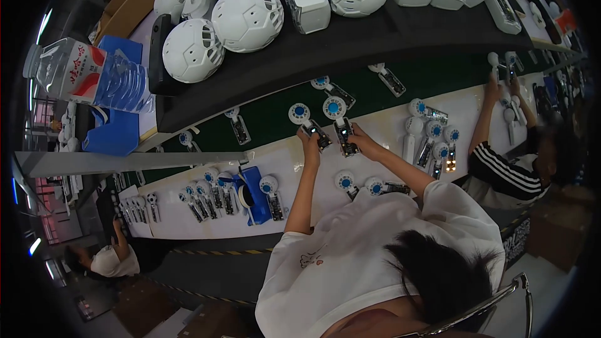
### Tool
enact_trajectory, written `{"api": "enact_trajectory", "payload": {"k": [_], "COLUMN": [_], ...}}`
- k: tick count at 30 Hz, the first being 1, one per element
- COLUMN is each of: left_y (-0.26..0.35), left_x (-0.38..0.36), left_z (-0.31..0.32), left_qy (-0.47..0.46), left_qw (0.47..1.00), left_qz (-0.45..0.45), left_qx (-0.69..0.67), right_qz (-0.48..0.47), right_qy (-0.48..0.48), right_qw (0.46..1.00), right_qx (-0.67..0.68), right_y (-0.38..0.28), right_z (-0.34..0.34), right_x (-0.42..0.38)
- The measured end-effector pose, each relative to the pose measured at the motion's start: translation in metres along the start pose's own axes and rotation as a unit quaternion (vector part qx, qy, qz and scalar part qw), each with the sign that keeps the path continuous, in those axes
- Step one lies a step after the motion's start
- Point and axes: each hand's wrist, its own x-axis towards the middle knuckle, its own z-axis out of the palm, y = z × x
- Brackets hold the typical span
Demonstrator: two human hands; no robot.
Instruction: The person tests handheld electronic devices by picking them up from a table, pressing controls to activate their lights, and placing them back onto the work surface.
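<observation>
Above the white table, my left hand (pixel 309 145) is closed around the lower part of a device (pixel 299 113) with a round white head, a blue centre and an open circuit body. My right hand (pixel 362 140) grips a second device (pixel 334 107) of the same kind, side by side with the first. Both round heads point away from me. Just beyond them, another such device (pixel 338 92) lies on the green strip. Nearer to me, two more devices (pixel 344 179) (pixel 374 186) rest on the table, close to my right forearm.
Several similar devices (pixel 433 129) lie at the right, more (pixel 211 191) at the left beside a blue holder (pixel 255 195). A black shelf (pixel 350 44) carries white housings. A bottle (pixel 94 75) is at far left. Co-workers sit at right (pixel 507 169) and left (pixel 116 260).
</observation>
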Motion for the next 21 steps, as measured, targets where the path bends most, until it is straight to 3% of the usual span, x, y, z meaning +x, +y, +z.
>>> {"api": "enact_trajectory", "payload": {"k": [3,6,9,10,12,16,19,21], "left_y": [-0.008,0.003,0.014,0.009,0.0,0.012,0.019,0.029], "left_x": [0.035,0.057,0.081,0.09,0.107,0.124,0.118,0.104], "left_z": [-0.007,-0.008,-0.013,-0.018,-0.027,-0.048,-0.042,-0.028], "left_qy": [0.044,0.079,0.151,0.15,0.266,0.168,0.229,0.279], "left_qw": [0.996,0.994,0.978,0.978,0.871,0.895,0.849,0.801], "left_qz": [0.05,0.02,0.013,0.012,0.116,0.106,0.168,0.23], "left_qx": [0.06,0.078,0.144,0.145,0.398,0.4,0.445,0.477], "right_qz": [-0.004,-0.007,-0.049,-0.048,-0.171,-0.188,-0.21,-0.294], "right_qy": [0.007,0.036,0.18,0.181,0.287,0.281,0.295,0.311], "right_qw": [1.0,0.998,0.973,0.973,0.861,0.839,0.794,0.712], "right_qx": [-0.021,-0.046,-0.133,-0.133,-0.383,-0.427,-0.488,-0.557], "right_y": [0.003,-0.002,-0.005,-0.009,-0.016,-0.006,0.017,0.028], "right_z": [-0.011,-0.022,-0.036,-0.04,-0.051,-0.08,-0.094,-0.102], "right_x": [0.01,0.022,0.048,0.058,0.078,0.131,0.162,0.167]}}
